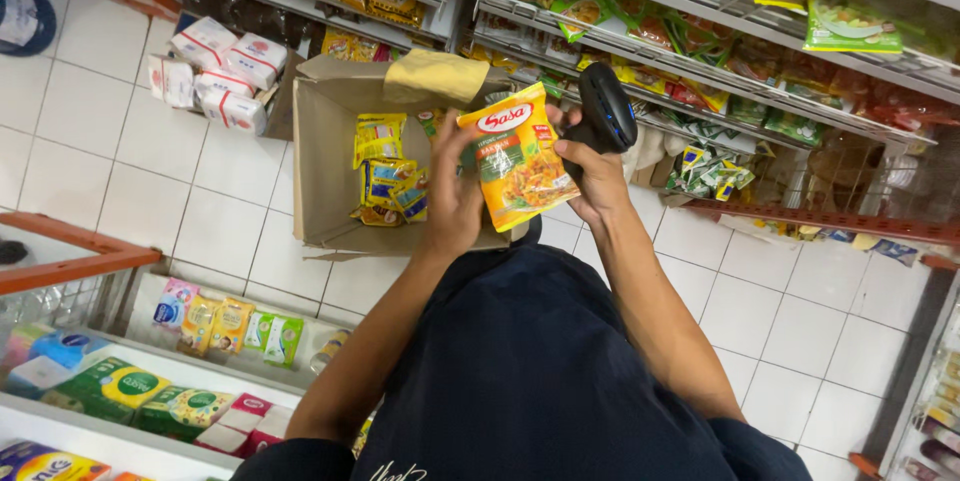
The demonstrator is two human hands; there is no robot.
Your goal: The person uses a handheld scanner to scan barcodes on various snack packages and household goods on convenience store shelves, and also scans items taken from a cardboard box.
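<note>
Left hand (455, 196) grips a yellow seasoning packet (520, 156) by its left edge, fingers curled round it, thumb side hidden behind the packet. Packet held upright, slightly tilted, printed face toward the camera. Right hand (592, 176) is wrapped shut round the handle of a black handheld scanner (606, 109); its thumb touches the packet's right edge. Scanner head stands just above and to the right of the packet, with a small blue light on its side.

Nearer than the grip: dark navy shirt fills the lower middle, both bare forearms running up from it to the packet.

Just beyond and below the packet: an open cardboard box (325, 156) on the white tiled floor (790, 311). Loose yellow and blue sachets (385, 171) lie inside it, left of the left hand. One box flap (437, 76) folds over directly above the packet.

Left of the box, on the floor: a cluster of white wrapped packs with red print (220, 71), touching one another.

Down and far left of the grip: a low white shelf (200, 366) holding small boxes and pouches in green, yellow and pink.

Farthest, above and right of the scanner: wire shelving (700, 66) stocked with green, yellow and red snack bags. Loose small packets (705, 173) sit at the shelf foot, right of the right hand.
</note>
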